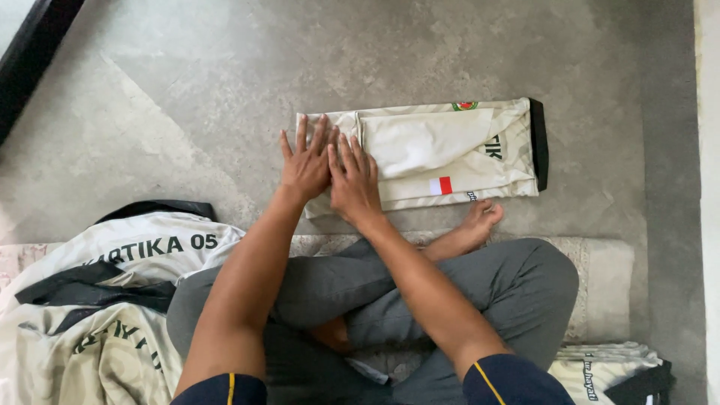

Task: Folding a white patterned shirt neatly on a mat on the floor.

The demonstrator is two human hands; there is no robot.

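Note:
A cream shirt (pixel 450 150) lies folded into a long strip on the grey floor, with a black collar at its right end and a small red-and-white patch near its front edge. My left hand (pixel 306 165) and my right hand (pixel 352 178) rest flat side by side on the strip's left end, fingers spread, pressing the cloth down. Neither hand grips anything.
I sit cross-legged in grey trousers (pixel 420 292) with one bare foot (pixel 477 223) just before the shirt. A heap of cream and black shirts (pixel 97 300) lies at my left. Folded cream shirts (pixel 607 371) lie stacked at my right. A rolled mat edge (pixel 607 277) runs under my legs.

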